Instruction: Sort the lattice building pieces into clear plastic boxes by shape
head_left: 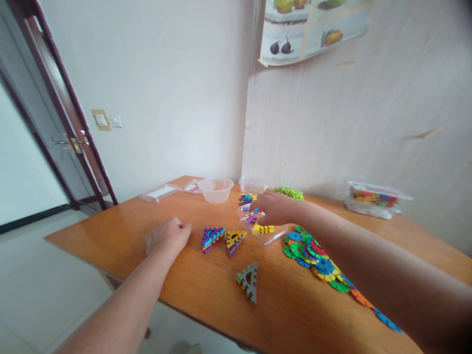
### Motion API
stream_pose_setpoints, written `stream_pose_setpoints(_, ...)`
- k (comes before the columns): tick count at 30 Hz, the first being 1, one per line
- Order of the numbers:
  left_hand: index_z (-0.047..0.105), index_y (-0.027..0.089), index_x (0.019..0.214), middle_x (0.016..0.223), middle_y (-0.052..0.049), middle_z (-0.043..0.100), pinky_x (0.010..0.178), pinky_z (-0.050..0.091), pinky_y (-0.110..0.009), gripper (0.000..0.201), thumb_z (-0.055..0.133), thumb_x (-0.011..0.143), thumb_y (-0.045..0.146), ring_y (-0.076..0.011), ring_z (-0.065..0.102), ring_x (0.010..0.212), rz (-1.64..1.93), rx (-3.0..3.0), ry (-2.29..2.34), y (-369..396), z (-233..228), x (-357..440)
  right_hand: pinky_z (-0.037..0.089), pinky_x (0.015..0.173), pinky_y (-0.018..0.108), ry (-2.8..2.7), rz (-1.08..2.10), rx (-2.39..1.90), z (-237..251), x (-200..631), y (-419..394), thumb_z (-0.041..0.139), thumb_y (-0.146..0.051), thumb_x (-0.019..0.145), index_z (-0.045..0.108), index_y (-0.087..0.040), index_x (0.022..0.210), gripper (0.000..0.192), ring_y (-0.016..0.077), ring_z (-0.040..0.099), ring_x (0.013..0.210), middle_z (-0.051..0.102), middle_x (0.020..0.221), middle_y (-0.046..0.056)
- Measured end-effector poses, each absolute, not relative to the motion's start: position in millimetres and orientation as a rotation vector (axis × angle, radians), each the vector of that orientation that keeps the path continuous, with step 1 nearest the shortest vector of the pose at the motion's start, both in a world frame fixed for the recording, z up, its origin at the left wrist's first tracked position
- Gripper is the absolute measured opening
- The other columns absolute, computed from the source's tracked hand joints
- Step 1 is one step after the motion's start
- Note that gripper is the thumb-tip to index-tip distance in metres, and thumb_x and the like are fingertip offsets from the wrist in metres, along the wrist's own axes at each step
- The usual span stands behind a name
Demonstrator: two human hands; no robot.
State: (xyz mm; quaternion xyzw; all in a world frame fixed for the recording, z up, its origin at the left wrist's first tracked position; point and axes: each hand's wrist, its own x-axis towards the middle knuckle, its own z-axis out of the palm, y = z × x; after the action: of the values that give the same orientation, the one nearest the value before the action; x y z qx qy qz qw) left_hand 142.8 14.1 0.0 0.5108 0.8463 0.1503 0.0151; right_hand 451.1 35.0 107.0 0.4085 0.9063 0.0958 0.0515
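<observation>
My left hand (168, 237) rests on the tabletop with its fingers curled in and nothing visible in it. Just right of it lie a stack of purple and blue notched triangle pieces (213, 238) and a yellow and purple stack (234, 240). A grey notched triangle stack (248, 281) sits nearer the front edge. My right hand (275, 206) reaches over a clear plastic tray (272, 238), thumb and fingers apart, close to purple and blue pieces (253, 217). A yellow notched piece (264, 229) lies in the tray below the hand; the fingertips are partly hidden.
Colourful notched discs (317, 260) spread under my right forearm. Behind stand a translucent bowl (216, 191), a clear lid (161, 192), green pieces (289, 192) and a box of coloured pieces (376, 195). The wooden table (121, 221) meets the wall at the back.
</observation>
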Motion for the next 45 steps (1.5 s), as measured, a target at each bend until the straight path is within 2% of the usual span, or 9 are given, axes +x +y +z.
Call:
stream_pose_setpoints(3, 0.068, 0.030, 0.092, 0.099, -0.010, 0.072, 0.077, 0.046, -0.047, 0.039, 0.040, 0.082, 0.055, -0.0347, 0.066, 0.095, 0.474, 1.598, 2.637, 14.1, -1.2, 142.4, 0.043, 0.095, 0.035, 2.875, 0.222, 1.094, 110.3, 436.1, 24.6, 0.062, -0.033, 0.081, 0.067, -0.027, 0.121, 0.040, 0.0254, 0.059, 0.112, 0.067, 0.119, 0.008)
stream_pose_setpoints(9, 0.068, 0.029, 0.089, 0.098, -0.011, 0.073, 0.077, 0.047, -0.047, 0.037, 0.042, 0.081, 0.053, -0.0354, 0.066, 0.095, 0.502, 1.587, 2.622, 9.1, 4.6, 147.0, 0.045, 0.092, 0.041, 2.830, 0.327, 0.893, 98.1, 404.0, 13.9, 0.067, -0.035, 0.077, 0.065, -0.026, 0.124, 0.048, 0.0303, 0.058, 0.113, 0.066, 0.116, 0.011)
stream_pose_setpoints(24, 0.067, 0.029, 0.090, 0.100, -0.011, 0.072, 0.077, 0.047, -0.048, 0.037, 0.040, 0.082, 0.053, -0.0354, 0.066, 0.096, 0.475, 1.603, 2.613, 9.0, 3.4, 146.4, 0.046, 0.088, 0.039, 2.811, 0.324, 0.875, 91.4, 396.0, 20.7, 0.067, -0.041, 0.076, 0.066, -0.029, 0.121, 0.046, 0.0297, 0.060, 0.109, 0.068, 0.111, 0.010)
stream_pose_setpoints(29, 0.067, 0.029, 0.091, 0.100, -0.011, 0.072, 0.076, 0.047, -0.047, 0.037, 0.040, 0.082, 0.052, -0.0354, 0.066, 0.096, 0.485, 1.607, 2.609, 9.1, 3.5, 146.6, 0.045, 0.087, 0.036, 2.859, 0.280, 1.104, 119.5, 417.8, 30.2, 0.065, -0.043, 0.078, 0.065, -0.029, 0.122, 0.046, 0.0270, 0.060, 0.107, 0.066, 0.116, 0.008)
stream_pose_setpoints(33, 0.068, 0.029, 0.093, 0.101, -0.012, 0.073, 0.077, 0.046, -0.047, 0.040, 0.040, 0.082, 0.055, -0.0356, 0.066, 0.096, 0.501, 1.611, 2.607, 11.1, 1.4, 144.7, 0.044, 0.086, 0.036, 2.756, 0.311, 1.307, 131.1, 443.2, 44.0, 0.068, -0.045, 0.075, 0.065, -0.030, 0.124, 0.052, 0.0285, 0.059, 0.107, 0.066, 0.116, 0.009)
stream_pose_setpoints(45, 0.068, 0.029, 0.093, 0.100, -0.012, 0.072, 0.076, 0.047, -0.047, 0.039, 0.041, 0.082, 0.055, -0.0356, 0.066, 0.095, 0.477, 1.614, 2.617, 15.5, -2.6, 140.4, 0.048, 0.081, 0.037, 2.589, 0.263, 1.348, 92.9, 463.9, 51.4, 0.070, -0.041, 0.070, 0.067, -0.031, 0.120, 0.050, 0.0304, 0.061, 0.109, 0.068, 0.114, 0.008)
